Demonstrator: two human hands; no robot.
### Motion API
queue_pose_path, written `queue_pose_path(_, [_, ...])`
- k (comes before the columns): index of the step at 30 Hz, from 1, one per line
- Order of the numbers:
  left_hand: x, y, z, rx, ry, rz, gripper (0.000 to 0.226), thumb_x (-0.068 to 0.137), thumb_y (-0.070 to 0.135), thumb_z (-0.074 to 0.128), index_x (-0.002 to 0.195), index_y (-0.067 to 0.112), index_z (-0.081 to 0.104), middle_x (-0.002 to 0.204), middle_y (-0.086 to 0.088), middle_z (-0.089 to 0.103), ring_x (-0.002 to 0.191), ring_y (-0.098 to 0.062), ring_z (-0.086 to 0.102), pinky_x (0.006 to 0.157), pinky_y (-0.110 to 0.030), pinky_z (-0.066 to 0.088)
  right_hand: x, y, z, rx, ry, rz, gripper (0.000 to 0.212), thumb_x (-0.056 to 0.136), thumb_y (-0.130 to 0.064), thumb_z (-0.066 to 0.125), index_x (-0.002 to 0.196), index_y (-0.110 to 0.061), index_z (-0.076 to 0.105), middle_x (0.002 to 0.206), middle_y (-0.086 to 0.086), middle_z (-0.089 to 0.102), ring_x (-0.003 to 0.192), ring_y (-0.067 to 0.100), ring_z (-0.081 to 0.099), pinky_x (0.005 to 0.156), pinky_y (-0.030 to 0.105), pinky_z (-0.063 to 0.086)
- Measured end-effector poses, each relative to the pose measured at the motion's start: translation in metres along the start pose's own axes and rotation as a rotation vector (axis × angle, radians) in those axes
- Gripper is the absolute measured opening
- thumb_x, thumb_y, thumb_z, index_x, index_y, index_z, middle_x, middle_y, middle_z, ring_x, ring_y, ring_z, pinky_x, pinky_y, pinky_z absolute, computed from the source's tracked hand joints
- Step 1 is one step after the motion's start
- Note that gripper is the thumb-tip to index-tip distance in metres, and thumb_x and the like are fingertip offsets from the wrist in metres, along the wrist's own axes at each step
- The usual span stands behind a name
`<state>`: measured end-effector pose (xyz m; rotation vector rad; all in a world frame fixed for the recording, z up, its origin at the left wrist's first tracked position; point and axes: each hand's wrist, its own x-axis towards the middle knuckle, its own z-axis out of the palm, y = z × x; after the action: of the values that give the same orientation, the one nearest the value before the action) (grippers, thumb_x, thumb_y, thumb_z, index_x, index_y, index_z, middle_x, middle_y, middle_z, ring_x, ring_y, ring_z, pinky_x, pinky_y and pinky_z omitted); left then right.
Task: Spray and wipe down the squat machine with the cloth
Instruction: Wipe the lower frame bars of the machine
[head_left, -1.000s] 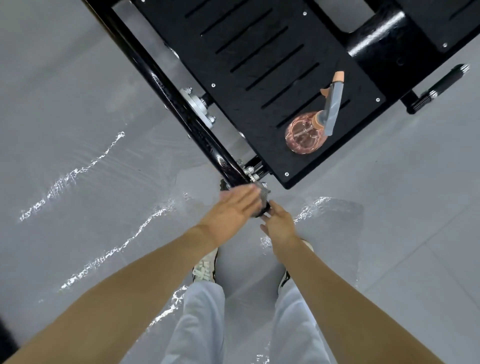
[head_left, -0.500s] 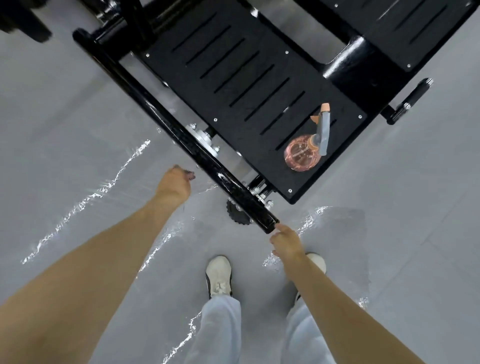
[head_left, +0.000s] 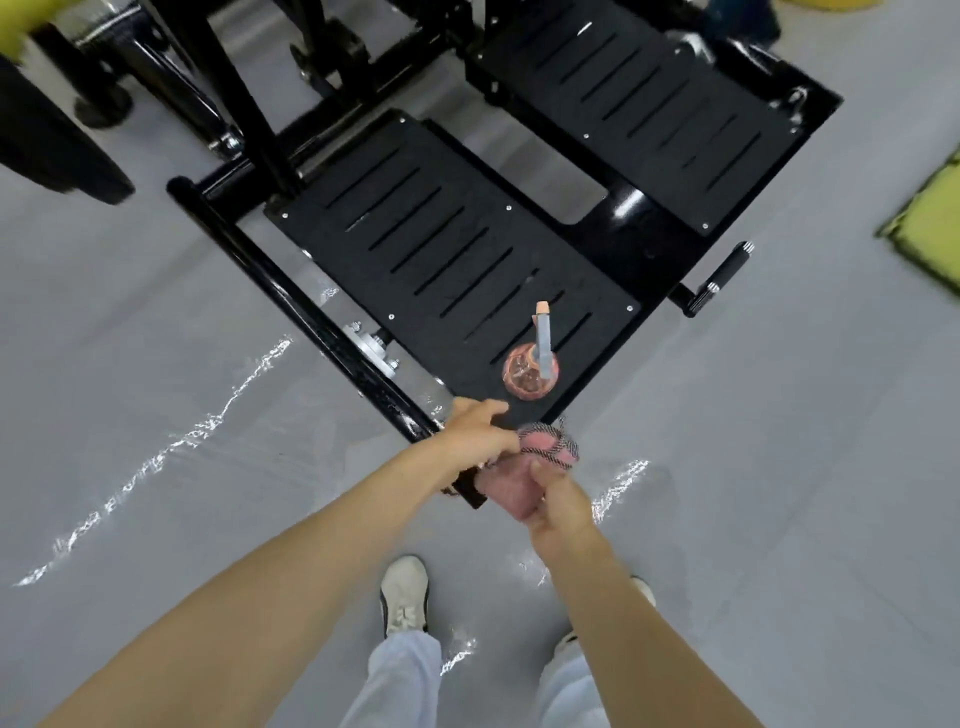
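we're wiping: right hand (head_left: 558, 506) clutches the pink cloth (head_left: 545, 449) at the end of the frame bar (head_left: 291, 307), left hand (head_left: 475, 436) seemingly loose-fingered beside it; next, rub along the bar.

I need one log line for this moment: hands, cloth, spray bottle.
right hand grips pink cloth | left hand on end of frame bar | spray bottle upright on footplate

Squat machine (head_left: 467, 249): gloss black frame, matte black footplates with rows of parallel slots.
Spray bottle (head_left: 531, 371): translucent pink body, grey head, peach nozzle.
Cloth (head_left: 545, 447): pink, black-and-white striped edging.
Floor (head_left: 130, 338): pale grey.
Shoes (head_left: 404, 592): white.
Trousers (head_left: 400, 675): pale blue.
Mat (head_left: 930, 223): yellow-green.
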<state>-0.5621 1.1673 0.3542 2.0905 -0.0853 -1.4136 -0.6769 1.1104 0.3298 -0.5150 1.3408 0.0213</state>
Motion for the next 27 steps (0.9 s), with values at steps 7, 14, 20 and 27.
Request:
queue_pose_path(7, [0.048,0.093,0.038,-0.135,0.344,-0.144,0.073,0.088,0.043,0.063,0.145,0.012,0.030,0.138,-0.012,0.022,0.096,-0.023,0.045,0.086,-0.030,0.045,0.013,-0.065,-0.102,-0.188,0.061,-0.001,0.006,0.086,-0.010,0.068,0.091,-0.009,0.066,0.105,0.014,0.068,0.099,0.030,0.064,0.094,0.047,0.051])
queue_pose_path(14, [0.085,0.109,0.064,0.032,0.668,-0.181,0.030,0.093,0.017,0.051,0.117,0.000,0.058,0.123,-0.020,0.056,0.098,-0.033,0.057,0.087,-0.038,0.049,0.031,-0.141,-0.199,-0.168,-0.013,-0.033,0.069,0.082,0.009,0.065,0.142,-0.010,0.038,0.117,0.018,0.062,0.096,0.028,0.063,0.086,0.040,0.052])
queue_pose_path(20, [0.095,0.151,0.098,0.260,0.646,0.018,0.021,0.097,0.017,0.048,0.101,-0.001,0.058,0.111,-0.020,0.050,0.079,-0.038,0.060,0.074,-0.043,0.051,0.041,-0.214,-0.229,-0.153,-0.014,-0.154,0.042,0.089,0.014,0.044,0.117,-0.016,0.056,0.111,0.016,0.059,0.094,0.030,0.060,0.078,0.039,0.052])
queue_pose_path(27, [0.121,0.237,0.118,0.218,0.495,0.235,0.033,0.089,0.015,0.056,0.060,0.017,0.041,0.091,-0.020,0.048,0.057,-0.022,0.049,0.054,-0.037,0.049,0.055,-0.287,-0.219,-0.367,-0.036,-0.154,0.038,0.088,0.016,0.040,0.086,-0.007,0.070,0.090,0.011,0.067,0.076,0.016,0.063,0.053,0.016,0.052])
